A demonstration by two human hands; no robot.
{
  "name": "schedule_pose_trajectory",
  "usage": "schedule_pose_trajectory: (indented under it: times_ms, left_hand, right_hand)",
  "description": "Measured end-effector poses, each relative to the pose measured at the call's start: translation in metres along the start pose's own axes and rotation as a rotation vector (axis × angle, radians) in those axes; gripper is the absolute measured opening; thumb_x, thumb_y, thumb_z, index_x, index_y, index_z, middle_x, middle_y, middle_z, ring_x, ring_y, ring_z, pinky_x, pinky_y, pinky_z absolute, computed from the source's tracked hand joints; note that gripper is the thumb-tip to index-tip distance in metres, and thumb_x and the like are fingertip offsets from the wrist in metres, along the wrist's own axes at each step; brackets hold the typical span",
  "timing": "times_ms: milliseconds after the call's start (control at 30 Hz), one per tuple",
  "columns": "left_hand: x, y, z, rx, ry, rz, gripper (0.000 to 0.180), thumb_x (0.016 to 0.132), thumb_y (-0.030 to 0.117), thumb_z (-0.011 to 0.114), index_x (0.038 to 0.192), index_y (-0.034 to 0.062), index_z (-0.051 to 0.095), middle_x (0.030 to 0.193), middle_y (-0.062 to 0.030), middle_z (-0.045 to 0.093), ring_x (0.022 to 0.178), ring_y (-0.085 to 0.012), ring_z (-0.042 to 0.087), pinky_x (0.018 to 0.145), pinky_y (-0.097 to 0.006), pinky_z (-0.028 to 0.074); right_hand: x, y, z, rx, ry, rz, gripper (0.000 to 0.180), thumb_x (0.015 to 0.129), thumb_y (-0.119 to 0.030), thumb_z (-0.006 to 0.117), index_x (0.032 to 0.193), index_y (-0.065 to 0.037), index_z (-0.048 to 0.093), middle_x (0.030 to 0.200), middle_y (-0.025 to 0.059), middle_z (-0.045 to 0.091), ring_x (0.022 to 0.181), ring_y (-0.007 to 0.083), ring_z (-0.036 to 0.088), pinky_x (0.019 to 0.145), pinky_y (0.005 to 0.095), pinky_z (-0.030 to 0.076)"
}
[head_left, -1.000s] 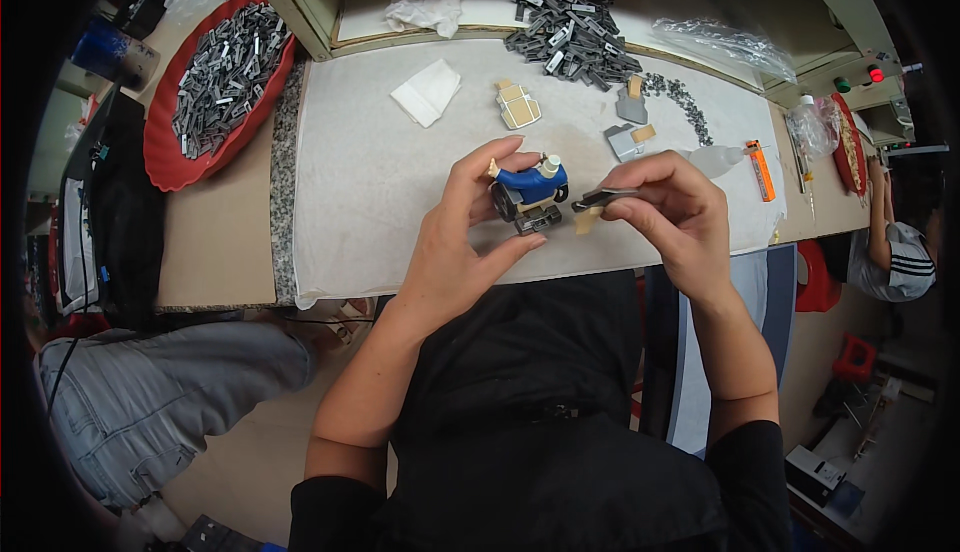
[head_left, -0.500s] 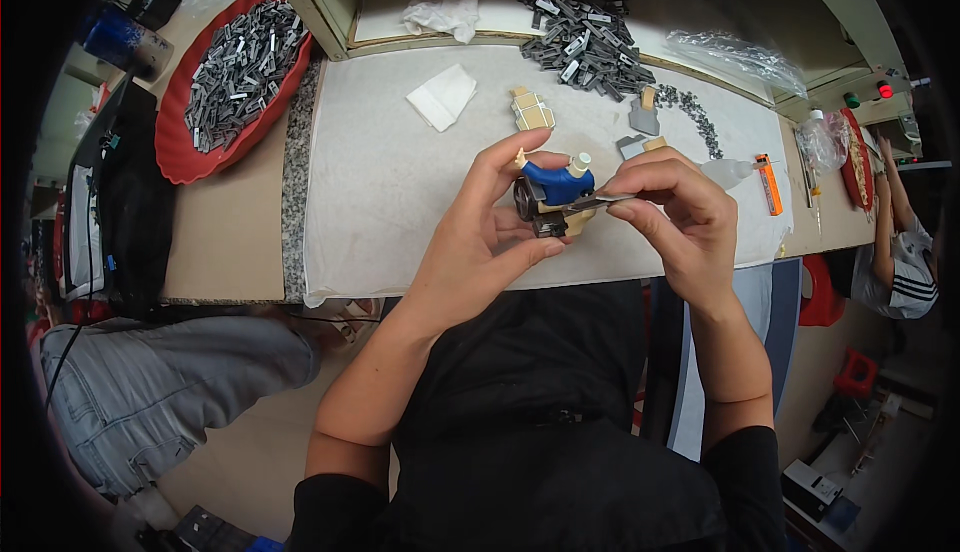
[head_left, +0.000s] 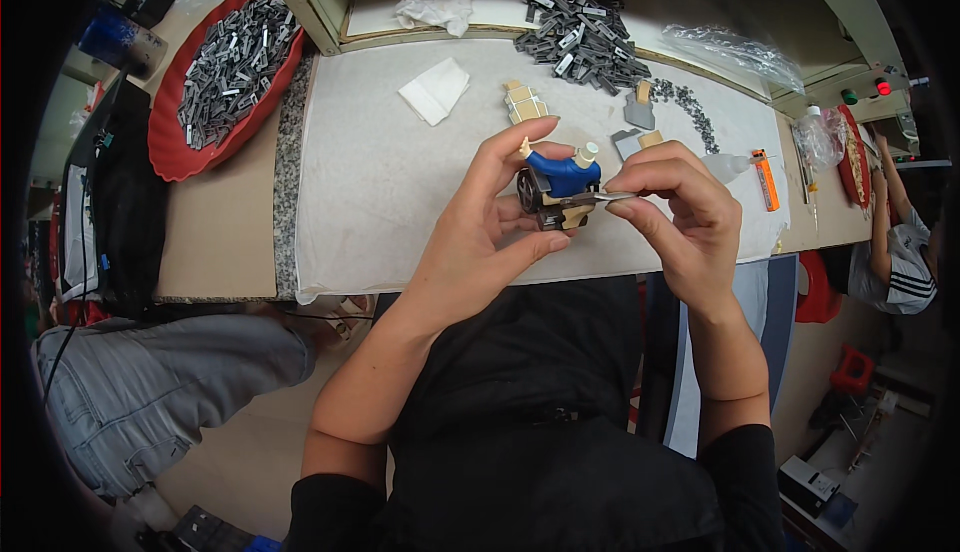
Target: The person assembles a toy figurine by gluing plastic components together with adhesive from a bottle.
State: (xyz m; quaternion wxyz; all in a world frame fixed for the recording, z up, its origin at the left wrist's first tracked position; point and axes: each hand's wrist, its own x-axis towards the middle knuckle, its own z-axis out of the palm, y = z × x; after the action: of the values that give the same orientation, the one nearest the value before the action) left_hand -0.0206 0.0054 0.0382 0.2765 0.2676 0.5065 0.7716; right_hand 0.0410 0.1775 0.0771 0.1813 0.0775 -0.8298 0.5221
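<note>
Smooth plastic-looking blue figure (head_left: 572, 176), matt white sheet (head_left: 370, 172).
Figure's blue part slightly glossy. Thin grey piece (head_left: 598, 197): smooth, metal or plastic, can't tell. Counter (head_left: 222, 242): matt tan board look, speckled stone-like edge strip (head_left: 290, 152). Red bowl (head_left: 170, 157): smooth, plastic look. Dark parts (head_left: 585, 47): hard plastic look, some faces shiny. Folded square (head_left: 435, 90): matt, paper-like. Crumpled wad (head_left: 437, 5): wrinkled, matt, paper-like. Clear bag (head_left: 735, 55): crinkled, glossy plastic film. Black clothing (head_left: 520, 372): matt cloth. Jeans (head_left: 160, 382): faded denim.
</note>
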Motion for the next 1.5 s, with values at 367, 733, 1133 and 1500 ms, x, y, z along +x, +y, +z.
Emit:
schedule_pose_trajectory:
  times_ms: [367, 733, 1133, 1500]
  left_hand:
    - [0.0006, -0.0013, -0.0007, -0.003, -0.009, 0.004, 0.075, 0.071, -0.013, 0.058, 0.132, 0.0065, 0.020, 0.127, -0.0176, 0.034, 0.098, -0.0216, 0.055, 0.082, -0.031, 0.051]
    - [-0.0005, -0.0026, -0.0009, -0.004, -0.006, 0.001, 0.075, 0.072, -0.013, 0.058, 0.132, 0.0063, 0.020, 0.126, -0.0173, 0.035, 0.099, -0.0213, 0.054, 0.083, -0.032, 0.051]
    - [-0.0017, -0.0032, 0.0008, -0.053, 0.042, -0.022, 0.074, 0.070, -0.010, 0.061, 0.132, 0.0085, 0.025, 0.121, -0.0120, 0.041, 0.098, -0.0174, 0.054, 0.078, -0.025, 0.048]
    - [-0.0029, -0.0055, 0.0020, -0.034, 0.053, -0.008, 0.073, 0.069, -0.010, 0.061, 0.131, 0.0090, 0.027, 0.119, -0.0107, 0.043, 0.097, -0.0151, 0.054, 0.077, -0.025, 0.047]
  right_hand:
    - [0.0002, 0.0001, -0.0002, -0.020, -0.021, -0.007, 0.013, 0.071, 0.002, 0.064, 0.084, -0.001, 0.064, 0.082, 0.0075, 0.059, 0.072, 0.0142, 0.057, 0.064, 0.0239, 0.046]
    - [-0.0002, 0.0012, 0.0009, -0.005, -0.022, -0.016, 0.014, 0.070, 0.002, 0.065, 0.084, -0.001, 0.063, 0.081, 0.0079, 0.059, 0.073, 0.0147, 0.057, 0.064, 0.0240, 0.047]
    - [-0.0002, -0.0005, 0.0017, -0.071, -0.033, -0.060, 0.015, 0.069, 0.004, 0.064, 0.084, 0.000, 0.063, 0.080, 0.0086, 0.059, 0.071, 0.0149, 0.057, 0.063, 0.0242, 0.047]
    - [0.0006, 0.0002, 0.0033, -0.108, -0.047, -0.084, 0.017, 0.068, 0.006, 0.064, 0.084, 0.000, 0.063, 0.080, 0.0089, 0.058, 0.070, 0.0152, 0.058, 0.062, 0.0240, 0.047]
